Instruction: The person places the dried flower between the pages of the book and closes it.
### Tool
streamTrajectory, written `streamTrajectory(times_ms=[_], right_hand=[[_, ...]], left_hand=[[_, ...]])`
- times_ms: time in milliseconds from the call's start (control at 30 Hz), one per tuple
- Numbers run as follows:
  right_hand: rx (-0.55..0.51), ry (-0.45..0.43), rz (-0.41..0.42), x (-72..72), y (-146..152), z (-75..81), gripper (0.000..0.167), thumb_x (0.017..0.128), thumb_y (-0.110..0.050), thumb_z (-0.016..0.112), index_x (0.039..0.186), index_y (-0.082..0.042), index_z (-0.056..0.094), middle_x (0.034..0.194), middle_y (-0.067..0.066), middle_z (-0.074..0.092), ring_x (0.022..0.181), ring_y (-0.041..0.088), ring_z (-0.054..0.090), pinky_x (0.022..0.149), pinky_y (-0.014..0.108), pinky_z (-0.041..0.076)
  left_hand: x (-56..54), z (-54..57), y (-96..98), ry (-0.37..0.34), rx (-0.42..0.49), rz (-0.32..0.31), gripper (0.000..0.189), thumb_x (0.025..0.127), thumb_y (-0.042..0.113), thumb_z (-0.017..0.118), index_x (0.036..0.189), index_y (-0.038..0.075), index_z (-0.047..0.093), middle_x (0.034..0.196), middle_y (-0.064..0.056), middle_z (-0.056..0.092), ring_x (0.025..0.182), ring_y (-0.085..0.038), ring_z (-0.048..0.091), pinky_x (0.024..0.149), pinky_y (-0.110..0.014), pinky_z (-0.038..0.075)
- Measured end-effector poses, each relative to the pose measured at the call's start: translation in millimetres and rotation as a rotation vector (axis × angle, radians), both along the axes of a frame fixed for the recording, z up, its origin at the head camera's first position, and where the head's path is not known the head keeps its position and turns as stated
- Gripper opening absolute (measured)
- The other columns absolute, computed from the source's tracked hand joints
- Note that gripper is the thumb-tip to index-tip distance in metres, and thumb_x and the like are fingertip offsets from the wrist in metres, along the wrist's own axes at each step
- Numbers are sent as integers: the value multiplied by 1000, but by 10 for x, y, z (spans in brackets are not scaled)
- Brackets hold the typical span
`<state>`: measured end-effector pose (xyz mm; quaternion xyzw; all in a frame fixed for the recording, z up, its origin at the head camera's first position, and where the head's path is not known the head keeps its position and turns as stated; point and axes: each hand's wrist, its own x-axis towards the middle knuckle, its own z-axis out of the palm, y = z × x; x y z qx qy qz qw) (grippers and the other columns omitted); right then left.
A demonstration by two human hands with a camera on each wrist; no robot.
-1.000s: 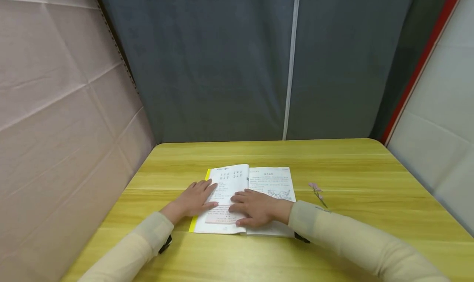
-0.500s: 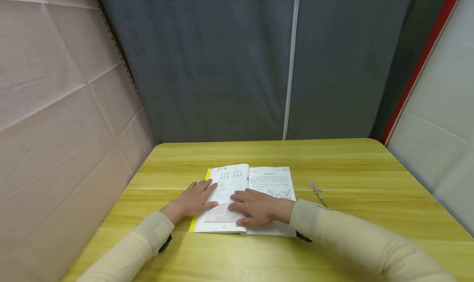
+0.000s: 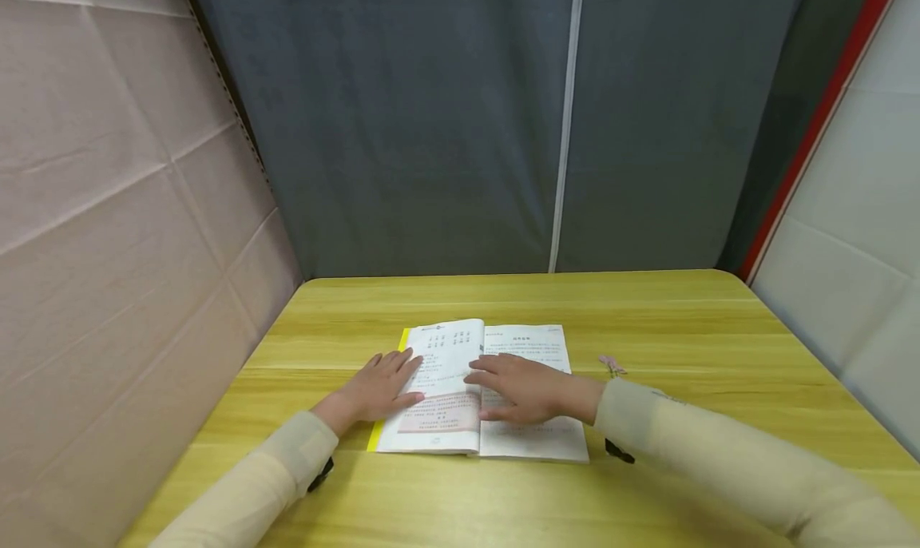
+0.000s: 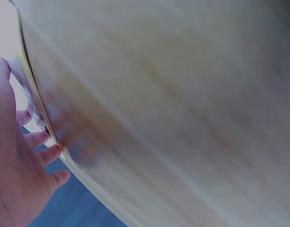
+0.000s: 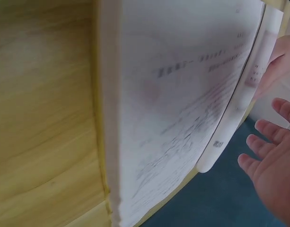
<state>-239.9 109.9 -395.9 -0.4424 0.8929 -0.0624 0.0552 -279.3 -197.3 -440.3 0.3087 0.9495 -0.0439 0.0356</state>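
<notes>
An open book [image 3: 451, 356] with printed pages and a yellow edge at its left lies on the wooden table [image 3: 460, 496]. My left hand [image 3: 381, 388] rests on its left page, fingers extended over the print. Close over the right page is my right hand [image 3: 528, 390], its fingertips pointing left at the centre fold and the fingers spread. In the right wrist view that hand [image 5: 277, 165] appears with straight, parted fingers and nothing between them, above the book's pages [image 5: 178, 113]. The left wrist view has the left hand [image 4: 21, 161] at the book's edge, fingers apart.
A small pink flower [image 3: 611, 363] lies to the right of the book, its stem now mostly behind the right sleeve [image 3: 704, 432]. A dark grey curtain [image 3: 431, 133] hangs behind the table, with pale cloth walls [image 3: 129, 212] at the sides.
My right hand has shifted right, from across the fold to over the right page, uncovering the lower left page. The left hand and the book have stayed in place.
</notes>
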Motion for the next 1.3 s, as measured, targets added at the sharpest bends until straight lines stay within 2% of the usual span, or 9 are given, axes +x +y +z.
streamTrajectory(times_ms=[200, 467, 600, 767, 933, 1167, 1300], right_hand=[[-100, -39, -80, 16, 268, 34, 56, 99, -48, 50, 145, -16, 45, 152, 7, 36, 140, 26, 31, 111, 45, 27], [-322, -38, -129, 5, 681, -3, 51, 98, -39, 57, 137, -5, 52, 141, 12, 49, 132, 31, 42, 106, 49, 34], [-423, -49, -214, 4, 875, -38, 48, 97, -35, 60, 134, -4, 54, 135, 8, 54, 127, 30, 48, 102, 49, 39], [-556, -69, -350, -12, 1108, -94, 48, 98, -32, 60, 134, -1, 53, 132, 15, 56, 118, 34, 53, 93, 53, 44], [-673, -107, -475, -15, 1336, -136, 48, 99, -32, 58, 133, 1, 52, 130, 20, 56, 111, 33, 56, 84, 48, 48], [-691, -132, -637, 14, 1607, -247, 53, 98, -32, 59, 134, 6, 50, 125, 24, 56, 105, 35, 57, 81, 44, 50], [-678, -119, -706, 5, 1695, -332, 49, 97, -28, 61, 128, 8, 53, 115, 24, 60, 100, 37, 60, 80, 46, 51]], left_hand=[[1, -1, 7, 0, -4, 3, 77, 99, 61, 31, 154, 8, 25, 157, -16, 24, 141, -35, 26, 111, -55, 22], [10, -3, 13, -8, 0, 9, 77, 99, 61, 32, 154, 8, 25, 157, -16, 25, 141, -35, 26, 111, -55, 21], [13, -12, 5, 0, -6, 4, 78, 99, 62, 32, 154, 8, 25, 157, -16, 25, 141, -35, 27, 110, -55, 23], [5, -10, -2, 20, -8, -11, 77, 99, 61, 32, 154, 7, 26, 156, -16, 26, 140, -36, 28, 110, -55, 24], [2, -5, -5, 19, -1, -9, 77, 99, 61, 32, 154, 7, 26, 156, -17, 26, 140, -36, 28, 110, -55, 24], [-11, -21, -9, 18, -6, -8, 78, 98, 62, 31, 154, 8, 26, 156, -16, 26, 140, -35, 29, 110, -55, 25], [-22, -32, -10, 16, 3, -7, 78, 98, 63, 32, 154, 8, 26, 157, -16, 26, 140, -35, 28, 110, -54, 24]])
